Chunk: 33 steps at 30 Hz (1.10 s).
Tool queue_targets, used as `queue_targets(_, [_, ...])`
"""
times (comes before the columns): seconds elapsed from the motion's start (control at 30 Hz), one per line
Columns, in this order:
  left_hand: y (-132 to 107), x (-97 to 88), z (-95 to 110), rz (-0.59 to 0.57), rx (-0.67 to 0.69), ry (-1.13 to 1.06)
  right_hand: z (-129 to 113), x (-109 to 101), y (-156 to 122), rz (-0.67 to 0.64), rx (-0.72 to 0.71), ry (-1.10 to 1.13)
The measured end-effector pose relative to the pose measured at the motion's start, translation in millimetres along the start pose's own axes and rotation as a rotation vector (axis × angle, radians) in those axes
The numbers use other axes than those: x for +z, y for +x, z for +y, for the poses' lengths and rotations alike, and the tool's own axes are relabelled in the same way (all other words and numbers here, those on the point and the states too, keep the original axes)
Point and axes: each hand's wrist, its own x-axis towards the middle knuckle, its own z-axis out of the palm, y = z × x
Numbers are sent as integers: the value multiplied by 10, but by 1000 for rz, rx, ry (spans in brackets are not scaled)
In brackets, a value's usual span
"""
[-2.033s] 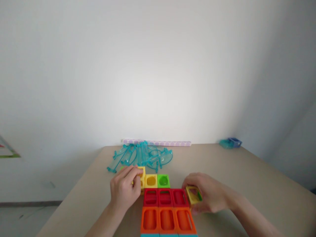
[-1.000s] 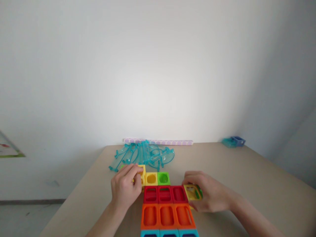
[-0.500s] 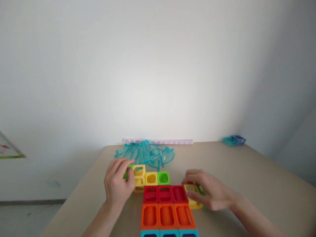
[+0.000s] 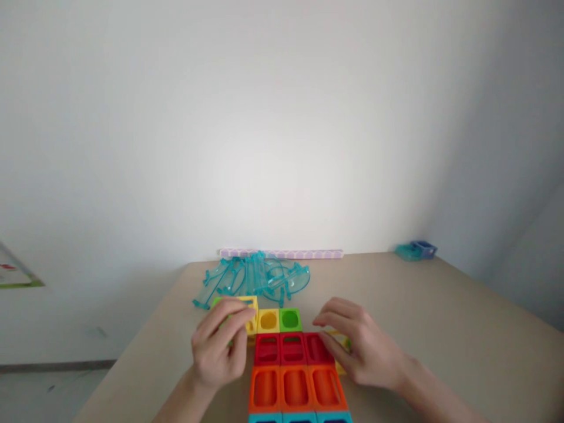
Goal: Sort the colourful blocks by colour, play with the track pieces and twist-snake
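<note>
Rows of square, hollow plastic building blocks stand joined in front of me. Three red blocks (image 4: pixel 280 349) are behind the orange blocks (image 4: pixel 296 388), with light-blue blocks (image 4: pixel 299 418) at the bottom edge. Behind the red row are a small yellow block (image 4: pixel 268 321) and a green block (image 4: pixel 290 319). My left hand (image 4: pixel 221 343) is at a taller yellow block (image 4: pixel 251 302) on the left, its curved fingers and thumb apart. My right hand (image 4: pixel 358 342), thumb and fingers apart, hovers by the right red block, partly hiding another yellow block (image 4: pixel 340 368).
Clear teal plastic pieces (image 4: pixel 255 276) lie heaped behind the blocks. A lilac patterned strip (image 4: pixel 282 254) runs along the wall. At the far right corner sit a blue container (image 4: pixel 423 249) and more teal pieces (image 4: pixel 408 252).
My left hand has shifted right and lower, its fingers now across the tall yellow block. My right hand has moved slightly left, fingertips reaching over the right red block.
</note>
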Motion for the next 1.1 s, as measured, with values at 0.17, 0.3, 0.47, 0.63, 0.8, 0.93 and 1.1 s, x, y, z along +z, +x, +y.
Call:
queue_targets(0.17, [-16, 192, 350, -380, -453, -844, -370, 167, 66, -189, -381, 159])
queue_targets(0.3, [-13, 190, 337, -523, -566, -850, -497, 333, 89, -304, -433, 171])
queue_targets(0.47, [19, 112, 335, -615, -400, -519, -461, 457, 36, -285, -448, 92])
queue_targets(0.63, [32, 151, 351, -616, -332, -481, -333, 318, -2, -162, -354, 160])
queue_targets(0.8, [44, 207, 335, -593, -261, -521, 11, -144, -37, -220, 133, 22])
queue_targets(0.93, [64, 226, 338, -603, -225, -511, 214, -287, -63, -460, 252, 14])
queue_targets(1.1, [93, 222, 374, -669, -176, -436, 280, -227, -71, -440, 272, -28])
